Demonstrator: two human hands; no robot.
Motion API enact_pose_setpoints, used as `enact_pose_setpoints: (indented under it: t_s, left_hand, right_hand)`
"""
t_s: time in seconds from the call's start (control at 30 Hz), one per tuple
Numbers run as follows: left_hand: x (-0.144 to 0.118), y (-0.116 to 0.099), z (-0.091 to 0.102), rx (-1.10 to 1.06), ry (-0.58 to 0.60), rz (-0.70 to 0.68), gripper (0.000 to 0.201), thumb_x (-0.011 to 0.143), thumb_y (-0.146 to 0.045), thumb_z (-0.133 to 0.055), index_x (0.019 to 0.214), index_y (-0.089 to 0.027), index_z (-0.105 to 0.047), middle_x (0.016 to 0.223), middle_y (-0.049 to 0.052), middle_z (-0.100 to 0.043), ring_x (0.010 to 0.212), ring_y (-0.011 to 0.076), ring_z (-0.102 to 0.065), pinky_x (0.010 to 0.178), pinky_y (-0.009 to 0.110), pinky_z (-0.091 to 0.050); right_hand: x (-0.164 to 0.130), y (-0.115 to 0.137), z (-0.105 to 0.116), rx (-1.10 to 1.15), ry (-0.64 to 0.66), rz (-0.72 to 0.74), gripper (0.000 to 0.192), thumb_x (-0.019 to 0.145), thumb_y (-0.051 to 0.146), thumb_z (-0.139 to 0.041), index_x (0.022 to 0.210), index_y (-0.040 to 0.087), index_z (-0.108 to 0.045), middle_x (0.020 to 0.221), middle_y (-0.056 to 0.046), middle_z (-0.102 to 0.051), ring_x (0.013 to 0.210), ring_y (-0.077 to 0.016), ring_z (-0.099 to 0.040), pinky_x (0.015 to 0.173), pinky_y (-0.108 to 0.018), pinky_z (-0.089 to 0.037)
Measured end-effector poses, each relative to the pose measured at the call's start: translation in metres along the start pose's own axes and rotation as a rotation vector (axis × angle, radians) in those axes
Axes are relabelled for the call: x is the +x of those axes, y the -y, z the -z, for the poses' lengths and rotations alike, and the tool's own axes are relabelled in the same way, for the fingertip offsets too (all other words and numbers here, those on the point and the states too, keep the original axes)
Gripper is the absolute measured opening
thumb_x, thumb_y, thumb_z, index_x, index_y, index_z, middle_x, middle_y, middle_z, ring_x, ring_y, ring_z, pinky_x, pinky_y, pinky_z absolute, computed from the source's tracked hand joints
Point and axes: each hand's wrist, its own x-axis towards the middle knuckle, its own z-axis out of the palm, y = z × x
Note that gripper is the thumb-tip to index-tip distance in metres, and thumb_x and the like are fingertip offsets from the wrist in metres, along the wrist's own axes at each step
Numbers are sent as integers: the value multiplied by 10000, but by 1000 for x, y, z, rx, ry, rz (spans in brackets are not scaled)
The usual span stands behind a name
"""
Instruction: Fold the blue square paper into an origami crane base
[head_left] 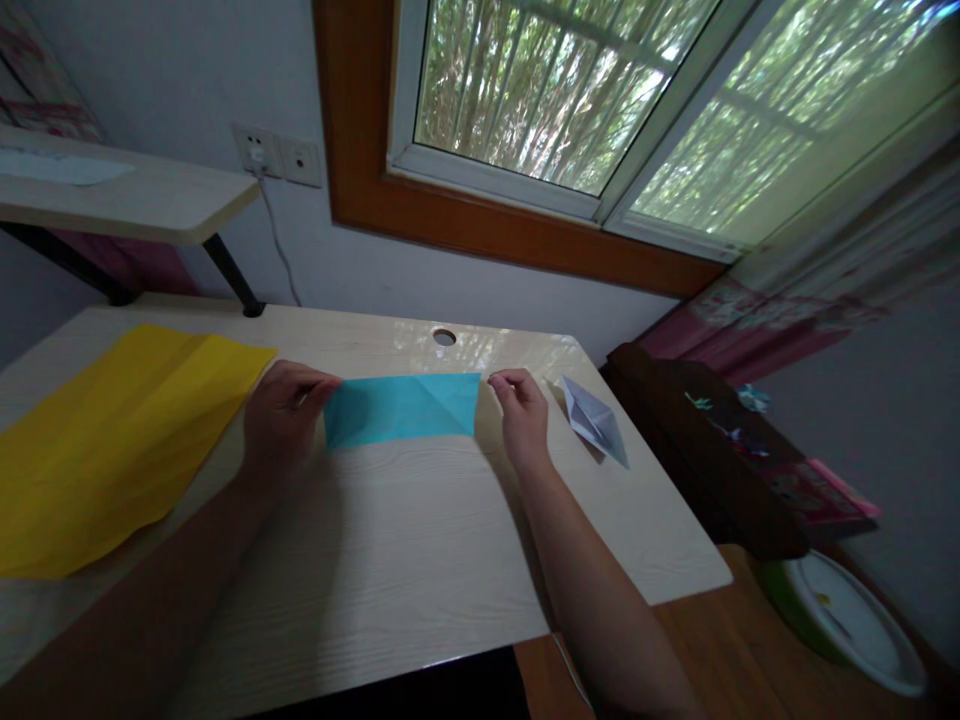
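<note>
A light blue sheet of paper, folded into a long rectangle with a slanting crease, is held up a little above the desk. My left hand pinches its upper left corner between thumb and fingers. Close beside the upper right corner, my right hand has its thumb and fingertips pressed together, with a narrow gap showing between them and the paper's edge. To the right of that hand lies a folded pale grey-white paper shape. A large yellow sheet spreads over the desk on the left, partly behind my left hand.
The pale wooden desk has a round cable hole near its back edge. A raised shelf stands at the back left. On the right are a dark wooden cabinet with small items and a green-and-white round tub.
</note>
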Motion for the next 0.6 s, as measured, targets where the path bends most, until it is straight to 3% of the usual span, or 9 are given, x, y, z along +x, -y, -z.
enact_pose_setpoints:
  t_s: [0.1,0.33,0.47,0.6]
  left_hand:
    - [0,0,0,-1,-21,62,215,890,-436,-694,791,-245,-701,788,-10,-638,773,175,-590,735,325,-462]
    - [1,5,0,-2,-127,160,194,909,-387,-675,783,-240,-666,788,-7,-596,768,173,-560,718,325,-437]
    - [0,7,-3,-30,-169,203,220,910,-391,-672,776,-222,-629,785,-6,-565,754,168,-541,709,320,-425]
    - [-3,4,-5,-55,-174,184,225,908,-384,-677,757,-231,-608,768,-8,-556,744,169,-536,706,324,-430]
  right_hand:
    - [-1,-5,-4,131,-17,-122,213,909,427,-645,910,214,-637,850,-3,-648,777,-150,-604,721,-288,-480]
    - [-10,-15,-17,284,125,-332,331,941,570,-549,907,245,-494,745,50,-591,653,-127,-594,646,-274,-516]
    - [-22,-12,-29,356,316,-404,351,937,593,-554,986,261,-449,736,47,-655,664,-143,-652,653,-290,-533]
    - [-32,-9,-40,411,568,-366,424,910,515,-651,1191,279,-438,920,-7,-745,875,-156,-703,770,-304,-531]
